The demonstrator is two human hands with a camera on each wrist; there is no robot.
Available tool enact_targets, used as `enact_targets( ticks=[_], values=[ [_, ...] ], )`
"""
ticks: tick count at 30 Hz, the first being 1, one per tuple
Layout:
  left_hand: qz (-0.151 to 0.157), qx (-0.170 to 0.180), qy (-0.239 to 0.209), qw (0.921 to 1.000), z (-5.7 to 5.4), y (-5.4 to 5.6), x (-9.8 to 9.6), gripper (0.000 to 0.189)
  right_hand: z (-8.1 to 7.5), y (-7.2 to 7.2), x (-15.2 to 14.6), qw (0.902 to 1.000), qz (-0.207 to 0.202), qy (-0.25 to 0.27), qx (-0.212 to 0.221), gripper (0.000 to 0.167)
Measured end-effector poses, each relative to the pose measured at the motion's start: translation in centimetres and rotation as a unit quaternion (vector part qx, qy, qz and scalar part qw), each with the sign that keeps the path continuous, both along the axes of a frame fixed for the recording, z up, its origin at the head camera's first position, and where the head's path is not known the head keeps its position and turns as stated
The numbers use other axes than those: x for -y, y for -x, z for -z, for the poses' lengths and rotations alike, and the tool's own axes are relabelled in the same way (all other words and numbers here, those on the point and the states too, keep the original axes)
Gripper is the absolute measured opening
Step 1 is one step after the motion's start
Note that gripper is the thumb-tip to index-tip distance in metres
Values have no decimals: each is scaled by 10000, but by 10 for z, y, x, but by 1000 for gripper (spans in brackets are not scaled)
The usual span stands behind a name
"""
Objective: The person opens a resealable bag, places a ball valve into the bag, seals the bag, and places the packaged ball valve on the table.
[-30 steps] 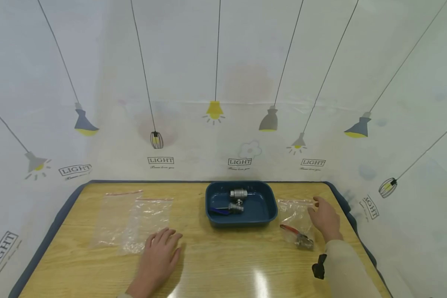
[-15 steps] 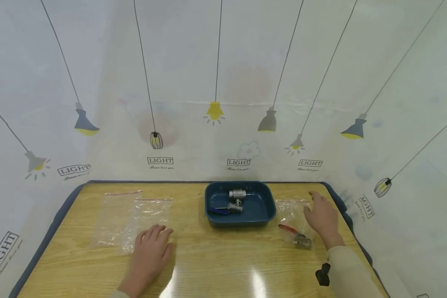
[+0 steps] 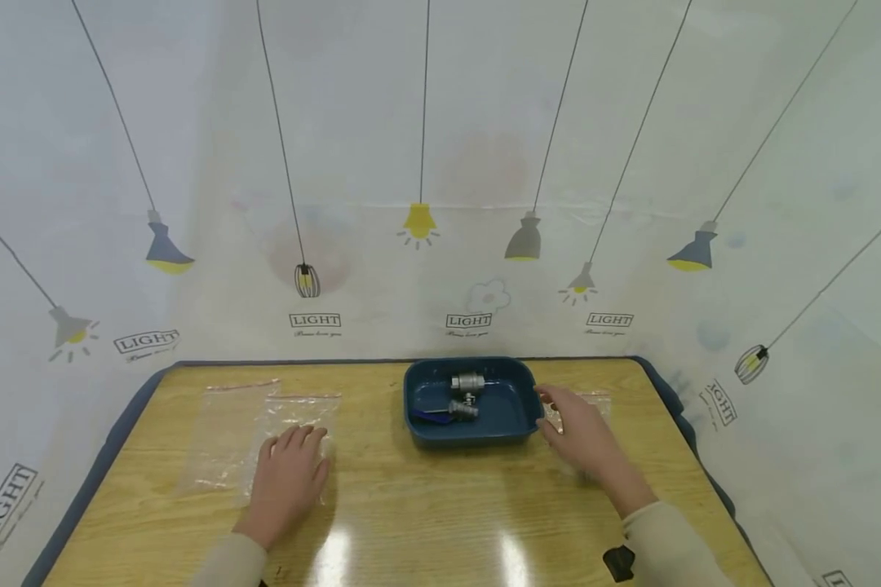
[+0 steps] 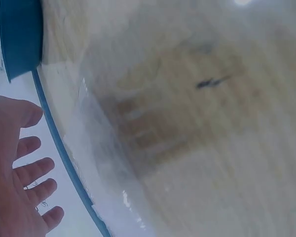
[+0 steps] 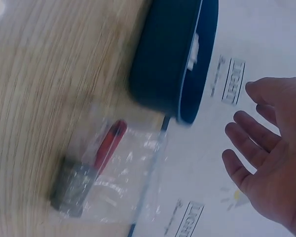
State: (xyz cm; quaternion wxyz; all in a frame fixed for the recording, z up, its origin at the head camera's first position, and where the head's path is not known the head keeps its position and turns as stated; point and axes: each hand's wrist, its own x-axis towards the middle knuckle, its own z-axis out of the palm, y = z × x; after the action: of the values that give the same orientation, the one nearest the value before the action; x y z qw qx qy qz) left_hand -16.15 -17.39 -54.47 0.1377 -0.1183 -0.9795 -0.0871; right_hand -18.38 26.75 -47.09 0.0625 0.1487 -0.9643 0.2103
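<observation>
My right hand (image 3: 580, 432) is at the right end of the blue plastic basin (image 3: 477, 440), fingertips right at its rim, fingers loosely bent and holding nothing. In the basin lie a metal ball valve with a blue lever (image 3: 464, 410) and a second metal valve (image 3: 468, 381). Under my right hand lies a clear zip bag (image 5: 123, 182) with a red-handled valve (image 5: 106, 148) in it, mostly hidden in the head view. My left hand (image 3: 286, 481) hovers over the near part of a flat clear zip bag (image 3: 304, 412), its fingers relaxed and apart.
Another flat zip bag (image 3: 223, 424) lies to the left, partly overlapped by the first. The wooden table (image 3: 411, 522) has a dark blue edge (image 3: 117, 428). A white wall covering (image 3: 382, 269) printed with lamps stands around its back and sides.
My right hand has moved left, from beside the bag with the red-handled valve to the basin's right rim. My left hand has shifted left and slightly away from me, over the flat bag.
</observation>
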Motion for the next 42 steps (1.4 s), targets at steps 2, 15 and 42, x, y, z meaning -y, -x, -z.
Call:
enact_targets(
  ticks=[2,15,42],
  values=[
    [-57,250,13,9997,-1,7,1,43,-2,-4,11,9999,-164,-55,-1,52],
    [-191,1400,51,9900,0,30,11,52,7,-28,60,9944,-943,-459,-89,48],
    [-1167,2476,-1118,9553,6,53,51,72,36,-47,104,9682,-2237,-1121,-74,45]
  ],
)
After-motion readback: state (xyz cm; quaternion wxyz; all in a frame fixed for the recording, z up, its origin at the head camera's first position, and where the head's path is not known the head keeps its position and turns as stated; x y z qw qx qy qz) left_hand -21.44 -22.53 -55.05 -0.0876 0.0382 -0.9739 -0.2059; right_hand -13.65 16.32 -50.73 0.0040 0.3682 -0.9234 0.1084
